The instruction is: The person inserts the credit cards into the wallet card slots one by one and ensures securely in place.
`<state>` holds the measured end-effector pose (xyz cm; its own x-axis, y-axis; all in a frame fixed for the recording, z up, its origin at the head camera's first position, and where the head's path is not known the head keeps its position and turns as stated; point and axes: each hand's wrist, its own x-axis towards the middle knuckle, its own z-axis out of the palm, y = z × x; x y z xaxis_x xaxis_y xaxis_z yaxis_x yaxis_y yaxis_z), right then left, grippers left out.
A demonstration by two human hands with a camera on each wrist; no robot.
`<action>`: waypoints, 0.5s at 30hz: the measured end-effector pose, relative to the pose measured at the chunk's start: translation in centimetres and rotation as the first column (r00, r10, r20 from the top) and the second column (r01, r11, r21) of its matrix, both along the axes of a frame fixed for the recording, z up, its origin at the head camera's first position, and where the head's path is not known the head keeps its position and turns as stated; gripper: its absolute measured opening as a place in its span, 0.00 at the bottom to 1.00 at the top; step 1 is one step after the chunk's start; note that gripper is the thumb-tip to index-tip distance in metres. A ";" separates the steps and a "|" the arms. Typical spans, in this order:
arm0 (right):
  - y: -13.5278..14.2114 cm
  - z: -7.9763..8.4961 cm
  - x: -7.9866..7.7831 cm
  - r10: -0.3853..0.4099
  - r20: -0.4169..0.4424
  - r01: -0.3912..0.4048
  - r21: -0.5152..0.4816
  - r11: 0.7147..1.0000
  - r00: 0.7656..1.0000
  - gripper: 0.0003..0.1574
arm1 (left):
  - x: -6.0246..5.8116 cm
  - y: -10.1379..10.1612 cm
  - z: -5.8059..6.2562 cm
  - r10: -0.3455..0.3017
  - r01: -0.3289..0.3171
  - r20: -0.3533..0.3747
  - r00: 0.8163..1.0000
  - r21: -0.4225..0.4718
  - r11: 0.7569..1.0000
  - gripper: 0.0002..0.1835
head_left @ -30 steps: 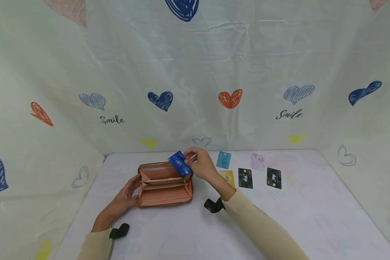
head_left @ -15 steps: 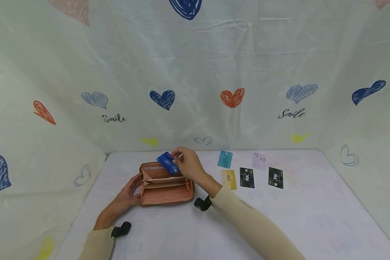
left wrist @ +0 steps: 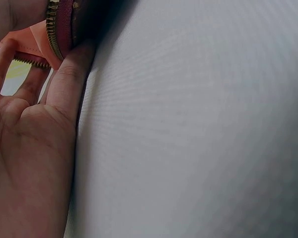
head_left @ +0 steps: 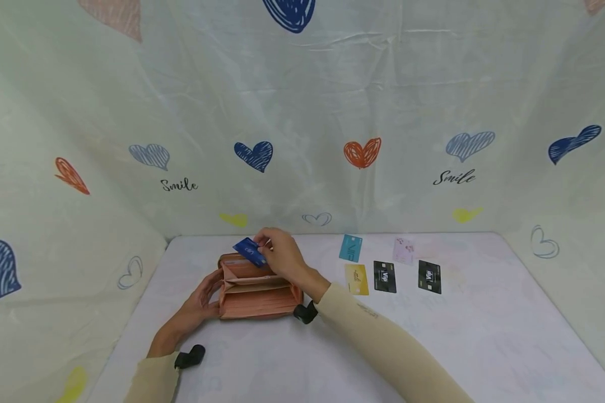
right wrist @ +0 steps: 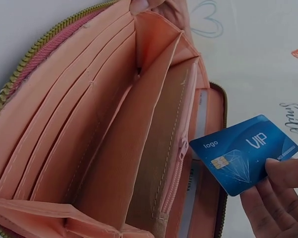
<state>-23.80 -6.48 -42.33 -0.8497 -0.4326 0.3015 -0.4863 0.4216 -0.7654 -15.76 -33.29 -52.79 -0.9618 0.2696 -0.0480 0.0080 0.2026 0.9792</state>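
An orange-pink zip wallet [head_left: 259,305] stands unzipped and spread on the white table, its card slots, dividers and inner zip pocket [right wrist: 173,173] showing in the right wrist view. My left hand [head_left: 198,303] grips its left end, thumb at the front; the left wrist view has the fingers around the toothed zip edge [left wrist: 53,34]. Between thumb and fingers, my right hand [head_left: 284,256] pinches a blue VIP card [head_left: 249,251] by one end. That card [right wrist: 241,156] is tilted over the wallet's back section, overlapping its rear slots in the right wrist view.
Right of the wallet lie a teal card [head_left: 350,248], a yellow card [head_left: 357,279], a pale pink card [head_left: 403,250] and two black VIP cards, one nearer [head_left: 385,276] and one farther right [head_left: 429,276]. A heart-printed curtain [head_left: 302,112] hangs behind the table.
My right hand has moved left with the blue card, from the wallet's back right corner to above its back middle. The left hand keeps its grip on the wallet.
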 end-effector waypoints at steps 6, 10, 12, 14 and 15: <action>-0.6 -0.4 -0.3 0.008 -0.035 -0.007 0.046 0.999 0.999 0.11 | 0.0 0.0 -0.1 -0.005 0.005 -0.009 1.000 0.000 1.000 0.55; -0.9 -0.6 -0.3 0.026 -0.050 -0.023 0.061 0.998 0.998 0.11 | 0.0 0.0 -0.2 -0.012 0.012 -0.021 1.000 0.008 1.000 0.55; -1.0 -0.7 -0.3 0.032 -0.051 -0.029 0.066 0.997 0.998 0.11 | 0.0 -0.1 -0.3 -0.010 0.010 -0.023 1.000 0.008 1.000 0.55; -1.1 -0.8 -0.4 0.036 -0.058 -0.032 0.075 0.997 0.998 0.11 | 0.0 -0.1 -0.3 -0.011 0.011 -0.026 1.000 0.006 1.000 0.55; -1.2 -0.8 -0.4 0.038 -0.067 -0.032 0.084 0.996 0.997 0.11 | 0.0 -0.1 -0.3 -0.011 0.011 -0.026 1.000 0.005 1.000 0.54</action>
